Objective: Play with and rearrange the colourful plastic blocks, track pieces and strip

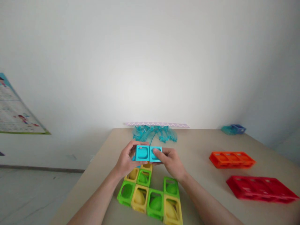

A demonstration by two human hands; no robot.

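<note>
I was in an indoor room which looked to me like a classroom or a play room for children, although I could not tell exactly which one. Behind the table (192, 153) there was a plain white wall (150, 62). To the left of the table hung a poster (18, 112) with cartoon figures, and below it I saw a grey floor (39, 193) and a dark skirting (39, 169). On the near part of the table were toy-like plastic blocks (156, 204) in green and yellow.
</note>
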